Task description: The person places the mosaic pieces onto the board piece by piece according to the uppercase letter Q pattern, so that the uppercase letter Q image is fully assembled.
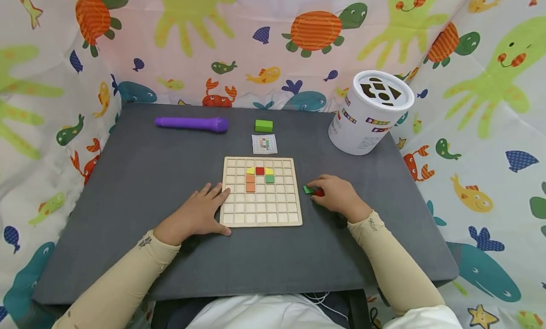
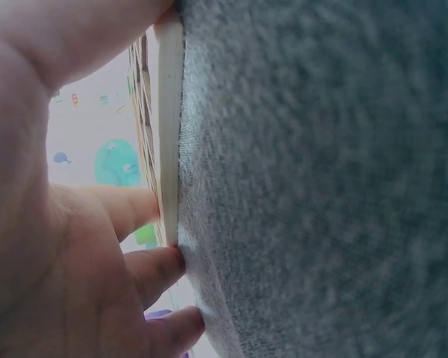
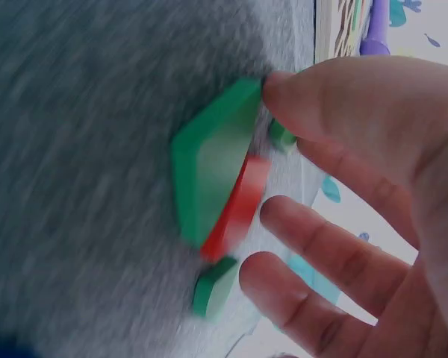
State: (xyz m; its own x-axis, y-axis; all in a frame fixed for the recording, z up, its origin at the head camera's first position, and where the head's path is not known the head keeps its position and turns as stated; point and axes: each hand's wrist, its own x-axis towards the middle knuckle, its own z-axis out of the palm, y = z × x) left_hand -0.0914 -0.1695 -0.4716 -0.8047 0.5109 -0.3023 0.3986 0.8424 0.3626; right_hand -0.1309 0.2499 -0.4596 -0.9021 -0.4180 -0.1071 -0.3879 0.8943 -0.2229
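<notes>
A wooden grid board [image 1: 262, 208] holds several coloured tiles: a red tile [image 1: 259, 171] between two yellow ones, orange tiles [image 1: 250, 183] below on the left and a green tile [image 1: 269, 179] on the right. My left hand [image 1: 198, 213] rests along the board's left edge, fingers spread, thumb at the near corner. To the right of the board, my right hand [image 1: 337, 194] is low over loose pieces. In the right wrist view, the thumb tip is right at a corner of a large green piece [image 3: 224, 164], beside a red piece [image 3: 239, 209] and a smaller green piece [image 3: 215, 289].
Behind the board lie a small pattern card [image 1: 264, 144] and a light green block [image 1: 263, 126]. A purple rod [image 1: 192, 124] lies at the back left. A white bucket [image 1: 362, 130] with shaped holes in its lid stands at the back right of the grey table [image 1: 179, 163].
</notes>
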